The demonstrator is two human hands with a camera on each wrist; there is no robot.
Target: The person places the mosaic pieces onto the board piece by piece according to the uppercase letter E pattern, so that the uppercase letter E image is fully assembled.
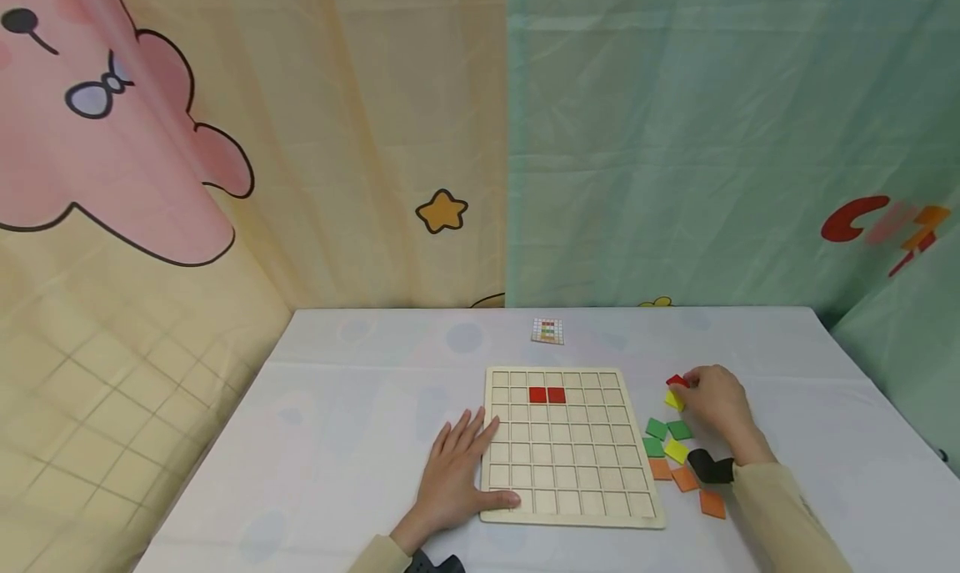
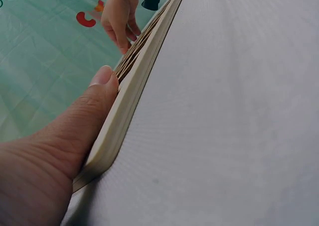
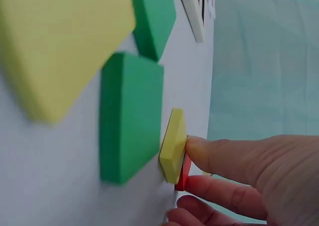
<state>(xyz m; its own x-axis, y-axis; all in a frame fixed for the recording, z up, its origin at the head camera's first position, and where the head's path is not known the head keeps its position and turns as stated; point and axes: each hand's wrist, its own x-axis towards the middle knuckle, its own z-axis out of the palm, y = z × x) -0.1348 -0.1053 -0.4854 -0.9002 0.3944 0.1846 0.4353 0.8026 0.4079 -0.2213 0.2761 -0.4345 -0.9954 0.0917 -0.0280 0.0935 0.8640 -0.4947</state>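
A pale wooden grid board [image 1: 570, 456] lies on the table, with two red square tiles [image 1: 547, 394] side by side in its second row from the back. My left hand [image 1: 453, 477] rests at the board's left edge, fingers spread and thumb over the front-left corner; the left wrist view shows that thumb [image 2: 94, 99] on the rim. To the board's right, my right hand [image 1: 716, 402] pinches a red tile [image 1: 676, 379] between thumb and fingers. Just in front of it is a yellow tile [image 1: 673, 401], which partly covers the red one [image 3: 183, 173] in the right wrist view.
Right of the board lie several loose tiles: green ones [image 1: 679, 429], another yellow one [image 1: 677, 451] and orange ones [image 1: 712, 504]. A small card with a coloured grid pattern [image 1: 547, 331] lies behind the board. Printed curtains [image 1: 375, 139] hang behind the white-covered table [image 1: 337, 439].
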